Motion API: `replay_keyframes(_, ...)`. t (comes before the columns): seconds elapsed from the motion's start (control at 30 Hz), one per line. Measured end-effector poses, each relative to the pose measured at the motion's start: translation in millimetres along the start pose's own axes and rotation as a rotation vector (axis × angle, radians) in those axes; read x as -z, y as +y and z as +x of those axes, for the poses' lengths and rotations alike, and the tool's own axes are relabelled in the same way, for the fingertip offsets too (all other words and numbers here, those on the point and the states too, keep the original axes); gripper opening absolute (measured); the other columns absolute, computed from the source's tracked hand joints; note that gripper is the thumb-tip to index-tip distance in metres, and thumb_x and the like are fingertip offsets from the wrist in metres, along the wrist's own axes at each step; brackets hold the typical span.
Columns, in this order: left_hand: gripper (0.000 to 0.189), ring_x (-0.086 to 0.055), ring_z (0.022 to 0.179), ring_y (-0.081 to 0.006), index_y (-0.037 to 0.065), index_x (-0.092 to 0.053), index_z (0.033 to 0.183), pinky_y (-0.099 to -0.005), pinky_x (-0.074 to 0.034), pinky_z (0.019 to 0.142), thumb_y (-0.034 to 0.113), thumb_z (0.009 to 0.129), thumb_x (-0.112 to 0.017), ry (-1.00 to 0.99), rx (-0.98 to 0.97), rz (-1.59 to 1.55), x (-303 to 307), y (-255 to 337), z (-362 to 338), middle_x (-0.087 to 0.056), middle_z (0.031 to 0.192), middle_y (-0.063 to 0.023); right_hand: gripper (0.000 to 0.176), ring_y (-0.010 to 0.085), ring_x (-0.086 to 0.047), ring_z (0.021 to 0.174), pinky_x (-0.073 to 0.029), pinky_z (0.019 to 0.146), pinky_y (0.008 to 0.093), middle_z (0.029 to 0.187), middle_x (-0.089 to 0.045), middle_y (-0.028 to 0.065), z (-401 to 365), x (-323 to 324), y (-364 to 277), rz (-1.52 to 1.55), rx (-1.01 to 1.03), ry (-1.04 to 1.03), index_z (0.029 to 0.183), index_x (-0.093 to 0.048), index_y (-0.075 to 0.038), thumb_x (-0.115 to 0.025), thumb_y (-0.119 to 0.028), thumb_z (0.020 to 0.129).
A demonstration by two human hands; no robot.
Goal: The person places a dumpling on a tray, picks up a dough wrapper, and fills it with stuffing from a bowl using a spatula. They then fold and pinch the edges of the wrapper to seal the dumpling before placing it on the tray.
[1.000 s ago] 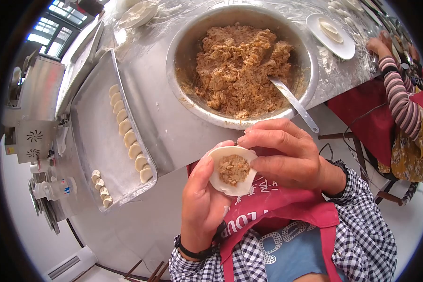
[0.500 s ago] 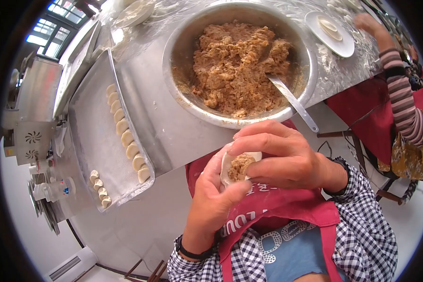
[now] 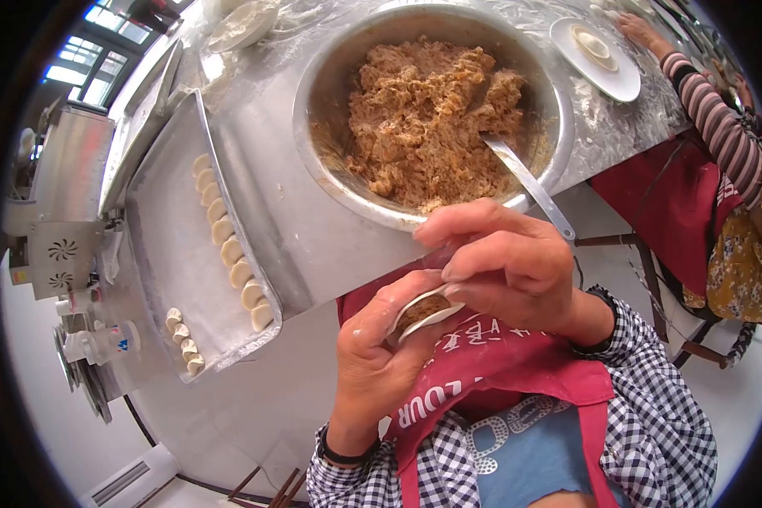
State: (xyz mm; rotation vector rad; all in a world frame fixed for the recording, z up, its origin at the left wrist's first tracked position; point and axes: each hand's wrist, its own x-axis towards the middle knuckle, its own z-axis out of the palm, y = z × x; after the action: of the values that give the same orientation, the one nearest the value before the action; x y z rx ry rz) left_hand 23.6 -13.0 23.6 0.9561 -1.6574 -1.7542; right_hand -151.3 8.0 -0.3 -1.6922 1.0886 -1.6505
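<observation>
A dumpling wrapper [image 3: 425, 312] with brown meat filling in it is folded almost closed between both hands. My left hand [image 3: 379, 349] cups it from below and the left. My right hand [image 3: 504, 262] presses its edge from above, fingers curled over it. Just beyond the hands stands a big steel bowl [image 3: 322, 110] of brown filling [image 3: 432, 110], with a metal spoon [image 3: 525, 182] leaning over its near rim.
A steel tray [image 3: 165, 254] at the left holds a row of finished dumplings [image 3: 224, 229]. A white plate [image 3: 605, 72] with round wrappers sits at the far right of the floured table. Another person's striped sleeve [image 3: 715, 118] reaches in there.
The open wrapper has been folded over the filling; my hands closed together on it. The other person's arm stretched further toward the table.
</observation>
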Motion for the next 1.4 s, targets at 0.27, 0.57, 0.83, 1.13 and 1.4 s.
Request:
replay_keyframes(0.27,0.042,-0.061,0.097,-0.0187,-0.002,-0.054,0.113,-0.0278,-0.049,0.083,-0.007,0.074,-0.067,0.073,-0.143,0.078,1.8,-0.6,0.2,-0.063,0.105,-0.0126,0.021,0.0287,-0.06,0.092,-0.052,0.071,0.0335,0.109,-0.057,0.0236,-8.3,7.1,3.8,-0.077,0.106,-0.046,0.084,-0.059,-0.001,-0.071,-0.014,0.074)
replay_keyframes(0.57,0.036,-0.061,0.099,-0.0211,-0.001,-0.06,0.105,-0.0292,-0.05,0.083,-0.003,0.071,-0.071,0.092,-0.15,0.076,4.7,-7.6,0.9,-0.064,0.103,-0.0139,0.021,0.0247,-0.061,0.087,-0.051,0.071,0.033,0.107,-0.057,0.0184,-6.4,6.4,-0.2,-0.053,0.134,-0.045,0.08,-0.061,-0.002,-0.074,-0.005,0.063)
replay_keyframes(0.83,0.037,-0.061,0.097,-0.0206,-0.001,-0.061,0.103,-0.0292,-0.05,0.083,-0.004,0.068,-0.072,0.134,-0.14,0.121,3.5,-6.3,4.0,-0.063,0.104,-0.0136,0.035,0.0327,-0.058,0.094,-0.048,0.079,0.0391,0.113,-0.055,0.0202,-0.5,54.5,-39.6,-0.345,0.293,0.011,0.086,-0.061,-0.002,-0.077,-0.017,0.058)
replay_keyframes(1.13,0.035,-0.059,0.097,-0.0201,-0.002,-0.061,0.1,-0.0294,-0.054,0.081,-0.013,0.067,-0.068,0.104,-0.183,0.169,3.1,-7.2,8.0,-0.058,0.11,-0.0179,0.036,0.0248,-0.056,0.085,-0.047,0.07,0.0347,0.097,-0.058,0.0076,-14.7,89.2,-15.2,-0.837,0.062,-0.199,0.092,-0.063,-0.006,-0.071,-0.005,0.057)
replay_keyframes(1.4,0.031,-0.061,0.095,-0.0197,-0.001,-0.062,0.099,-0.0288,-0.053,0.079,-0.01,0.069,-0.069,0.091,-0.086,0.082,1.2,-3.3,10.0,-0.061,0.106,-0.0158,0.017,0.0231,-0.06,0.078,-0.049,0.064,0.0314,0.084,-0.059,0.0085,15.0,90.7,17.2,-0.762,0.166,-0.142,0.083,-0.062,-0.004,-0.067,0.0,0.067)
